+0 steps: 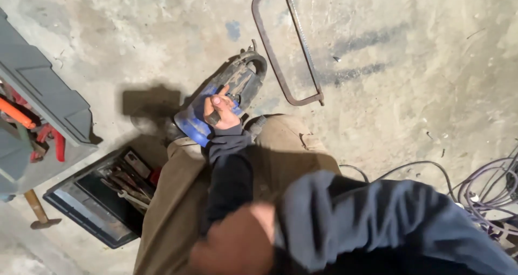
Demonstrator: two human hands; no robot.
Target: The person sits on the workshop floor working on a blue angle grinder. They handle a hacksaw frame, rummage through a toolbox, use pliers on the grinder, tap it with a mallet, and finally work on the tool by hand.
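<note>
Power tool (pixel 226 100): lies on the concrete floor (pixel 410 91) at centre frame; long axis runs from lower left, its blue end, to upper right, its round guard end.
Look: blue body, grey with dust, scuffed.
Left hand (pixel 220 112): fingers curled around the tool's middle, gripping it.
Right hand (pixel 234 248): blurred at bottom centre; cannot tell its grip.
Nearby: rusty hacksaw (pixel 288 43) upper centre, open tool case (pixel 108 194) lower left, cables (pixel 485 188) at right.

Dim, flat light; soft shadow falls left of my fingers (pixel 217 99). My near hand (pixel 233 248) is motion-blurred, out of focus.
</note>
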